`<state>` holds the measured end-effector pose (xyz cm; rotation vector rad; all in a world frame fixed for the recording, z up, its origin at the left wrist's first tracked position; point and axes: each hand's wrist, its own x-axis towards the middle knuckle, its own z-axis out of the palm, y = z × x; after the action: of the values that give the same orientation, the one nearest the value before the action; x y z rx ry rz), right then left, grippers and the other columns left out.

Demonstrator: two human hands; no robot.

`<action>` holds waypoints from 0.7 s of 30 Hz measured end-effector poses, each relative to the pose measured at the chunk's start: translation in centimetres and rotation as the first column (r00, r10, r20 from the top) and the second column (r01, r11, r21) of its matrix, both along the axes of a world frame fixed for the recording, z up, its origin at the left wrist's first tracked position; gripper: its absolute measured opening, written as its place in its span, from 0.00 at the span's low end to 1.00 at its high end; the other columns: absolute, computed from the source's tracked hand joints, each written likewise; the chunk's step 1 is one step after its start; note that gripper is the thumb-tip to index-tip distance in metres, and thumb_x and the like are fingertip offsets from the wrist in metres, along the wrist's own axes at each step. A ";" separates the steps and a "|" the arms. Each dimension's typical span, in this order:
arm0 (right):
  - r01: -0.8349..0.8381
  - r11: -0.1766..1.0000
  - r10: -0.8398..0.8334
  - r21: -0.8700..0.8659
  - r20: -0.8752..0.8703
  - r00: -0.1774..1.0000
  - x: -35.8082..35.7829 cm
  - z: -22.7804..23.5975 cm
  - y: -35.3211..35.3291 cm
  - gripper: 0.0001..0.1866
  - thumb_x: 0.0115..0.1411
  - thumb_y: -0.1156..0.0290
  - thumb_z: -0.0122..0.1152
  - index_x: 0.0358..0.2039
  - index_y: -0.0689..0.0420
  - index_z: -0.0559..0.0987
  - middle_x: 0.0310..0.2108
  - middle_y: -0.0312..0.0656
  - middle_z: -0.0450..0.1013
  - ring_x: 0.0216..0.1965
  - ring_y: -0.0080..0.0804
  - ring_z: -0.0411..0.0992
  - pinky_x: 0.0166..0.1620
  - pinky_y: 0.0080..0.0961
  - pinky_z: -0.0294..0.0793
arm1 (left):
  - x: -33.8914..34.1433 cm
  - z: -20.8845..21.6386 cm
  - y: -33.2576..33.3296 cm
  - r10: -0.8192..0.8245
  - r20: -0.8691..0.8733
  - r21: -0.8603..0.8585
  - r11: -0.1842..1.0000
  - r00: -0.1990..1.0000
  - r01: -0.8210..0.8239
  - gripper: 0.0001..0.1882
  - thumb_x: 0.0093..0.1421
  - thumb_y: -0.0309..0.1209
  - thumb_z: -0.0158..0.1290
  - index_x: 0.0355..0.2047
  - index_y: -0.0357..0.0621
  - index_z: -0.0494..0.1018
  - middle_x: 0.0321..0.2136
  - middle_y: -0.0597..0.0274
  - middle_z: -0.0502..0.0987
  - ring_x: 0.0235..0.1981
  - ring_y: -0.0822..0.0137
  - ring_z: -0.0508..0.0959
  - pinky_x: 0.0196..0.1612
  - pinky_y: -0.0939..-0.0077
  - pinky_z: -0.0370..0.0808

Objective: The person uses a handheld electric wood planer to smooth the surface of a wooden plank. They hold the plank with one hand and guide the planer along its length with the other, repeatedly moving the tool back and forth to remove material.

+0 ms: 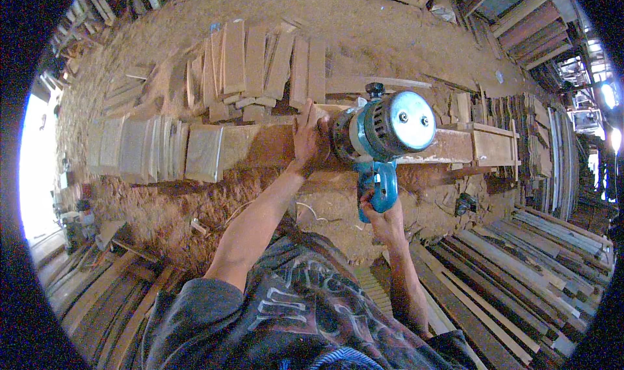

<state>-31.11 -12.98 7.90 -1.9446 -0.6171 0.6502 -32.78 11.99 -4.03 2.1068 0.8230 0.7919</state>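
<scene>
"How's the right grip [383, 219] placed?"

"Wrapped around the handle [385, 183] of the blue power tool [390, 126], probably for control; the tool sits over the surface [260, 145]."

"And the left grip [311, 137]?"

"Just beside the tool, perhaps steadying; I can't tell whether it's clamped on anything. Farther off, boards [255, 61] lie stacked, likely for easy reach."

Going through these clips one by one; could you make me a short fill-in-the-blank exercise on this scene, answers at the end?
1. The hand gripping the handle of the power tool is the person's ____ hand.
2. The silver cap of the tool shows ____ small round fittings.
3. Past the other hand, a row of pale wooden pieces lies toward the picture's ____ edge.
4. The sleeves of the dark shirt are ____ rather than long.

Missing words: right; two; left; short.
</scene>
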 end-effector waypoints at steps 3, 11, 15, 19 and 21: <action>0.040 0.998 -0.042 -0.053 -0.038 0.998 0.4 -0.1 0.7 0.09 0.53 0.81 0.62 0.36 0.57 0.79 0.32 0.34 0.77 0.35 0.24 0.75 0.41 0.28 0.75 | 0.4 -0.5 -0.1 0.035 0.016 0.043 0.998 0.999 -0.036 0.28 0.71 0.44 0.42 0.63 0.37 0.66 0.69 0.42 0.59 0.68 0.41 0.61 0.69 0.36 0.50; 0.108 0.994 -0.109 -0.018 -0.111 0.988 1.4 -1.6 1.8 0.07 0.56 0.83 0.60 0.35 0.58 0.77 0.32 0.37 0.78 0.34 0.27 0.77 0.40 0.28 0.77 | 0.2 -2.4 -0.3 0.062 -0.080 0.162 0.986 0.995 -0.048 0.26 0.71 0.42 0.43 0.63 0.38 0.66 0.67 0.43 0.62 0.66 0.42 0.64 0.66 0.35 0.56; 0.121 0.993 -0.121 -0.003 -0.128 0.984 1.6 -2.1 2.2 0.07 0.58 0.83 0.60 0.36 0.59 0.76 0.32 0.37 0.78 0.33 0.27 0.77 0.39 0.28 0.78 | 0.0 -2.8 -0.7 0.019 -0.263 0.244 0.969 0.965 0.047 0.28 0.71 0.41 0.42 0.64 0.35 0.63 0.67 0.42 0.62 0.65 0.43 0.65 0.68 0.36 0.53; 0.163 0.986 -0.164 -0.023 -0.089 0.982 1.8 -2.2 2.7 0.06 0.58 0.83 0.60 0.35 0.59 0.76 0.32 0.38 0.78 0.32 0.27 0.77 0.37 0.29 0.78 | -0.1 -2.7 -1.0 0.055 -0.239 0.176 0.984 0.970 -0.013 0.29 0.70 0.41 0.42 0.66 0.34 0.61 0.69 0.42 0.58 0.68 0.46 0.61 0.71 0.42 0.50; 0.143 0.990 -0.143 -0.005 -0.021 0.989 1.9 -2.3 2.9 0.06 0.57 0.83 0.60 0.35 0.59 0.76 0.32 0.38 0.78 0.31 0.26 0.77 0.36 0.29 0.78 | -0.4 -2.7 -1.2 0.039 -0.306 0.256 0.966 0.951 0.042 0.30 0.70 0.41 0.42 0.66 0.34 0.60 0.70 0.44 0.57 0.69 0.48 0.60 0.71 0.45 0.50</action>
<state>-29.18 -10.09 5.64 -1.9621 -0.4585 0.5806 -33.20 10.81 -6.78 2.5091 0.9197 0.6014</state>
